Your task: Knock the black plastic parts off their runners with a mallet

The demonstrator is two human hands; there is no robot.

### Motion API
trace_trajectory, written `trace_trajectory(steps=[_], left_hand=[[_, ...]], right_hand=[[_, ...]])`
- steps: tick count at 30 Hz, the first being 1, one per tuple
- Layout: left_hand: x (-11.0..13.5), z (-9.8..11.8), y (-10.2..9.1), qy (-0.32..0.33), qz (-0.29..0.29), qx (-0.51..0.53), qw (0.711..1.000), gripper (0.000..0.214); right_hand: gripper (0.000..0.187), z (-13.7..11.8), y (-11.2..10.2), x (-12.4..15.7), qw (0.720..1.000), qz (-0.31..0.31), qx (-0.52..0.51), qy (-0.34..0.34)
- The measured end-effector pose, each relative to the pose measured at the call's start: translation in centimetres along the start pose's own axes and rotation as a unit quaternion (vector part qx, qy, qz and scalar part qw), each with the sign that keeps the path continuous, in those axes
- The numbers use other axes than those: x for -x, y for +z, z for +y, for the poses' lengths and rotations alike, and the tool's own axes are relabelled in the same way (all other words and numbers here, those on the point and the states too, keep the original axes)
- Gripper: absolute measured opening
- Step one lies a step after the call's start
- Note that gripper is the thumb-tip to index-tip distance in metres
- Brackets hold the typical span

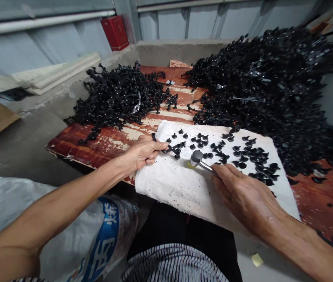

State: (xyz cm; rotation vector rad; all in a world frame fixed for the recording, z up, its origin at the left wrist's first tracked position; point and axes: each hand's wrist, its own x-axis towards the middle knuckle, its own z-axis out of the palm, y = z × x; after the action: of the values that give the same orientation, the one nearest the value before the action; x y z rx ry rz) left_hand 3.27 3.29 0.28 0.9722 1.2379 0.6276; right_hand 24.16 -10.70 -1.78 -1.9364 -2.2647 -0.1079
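Note:
My left hand [147, 150] is closed, pinching a branched black plastic piece [170, 150] that has round knobs on its arms. That piece reaches over the left part of a white cloth [166, 182]. In my right hand [239, 192] is a small hammer [197, 157] with a metal handle and a dark round head, held just above the cloth and to the right of the piece. Several loose black mushroom-shaped plastic parts [260, 154] lie scattered on the cloth beyond and to the right of the hammer. My fingers partly hide the hammer's handle.
A heap of black branched pieces [119, 94] sits at the back left of the worn red board [110, 147]. A larger black heap [266, 78] rises at the right. A white plastic sack [66, 219] stands below left. A red box [115, 33] is by the far wall.

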Motion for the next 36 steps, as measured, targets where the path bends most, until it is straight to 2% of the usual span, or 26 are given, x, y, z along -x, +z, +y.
trace_trajectory(steps=[5,9,16,23,36], left_hand=[[0.0,0.2,0.2,-0.006,0.013,-0.013,1.0,0.027],[-0.1,0.1,0.2,-0.005,0.013,-0.023,1.0,0.026],[-0.1,0.3,0.4,-0.003,0.017,-0.052,0.999,0.028],[0.4,1.6,1.1,-0.021,0.03,-0.082,0.996,0.032],[0.0,0.8,0.8,-0.018,0.037,-0.041,0.998,0.028]], right_hand=[[0.017,0.4,0.1,-0.1,0.997,0.057,0.021,-0.043],[0.019,0.6,0.2,-0.1,0.995,0.078,0.008,-0.064],[0.022,0.2,0.3,0.1,0.997,0.066,0.006,-0.03],[0.022,0.4,0.0,0.0,0.994,0.09,-0.001,-0.067],[0.024,0.2,0.1,0.1,0.995,0.091,-0.004,-0.047]])
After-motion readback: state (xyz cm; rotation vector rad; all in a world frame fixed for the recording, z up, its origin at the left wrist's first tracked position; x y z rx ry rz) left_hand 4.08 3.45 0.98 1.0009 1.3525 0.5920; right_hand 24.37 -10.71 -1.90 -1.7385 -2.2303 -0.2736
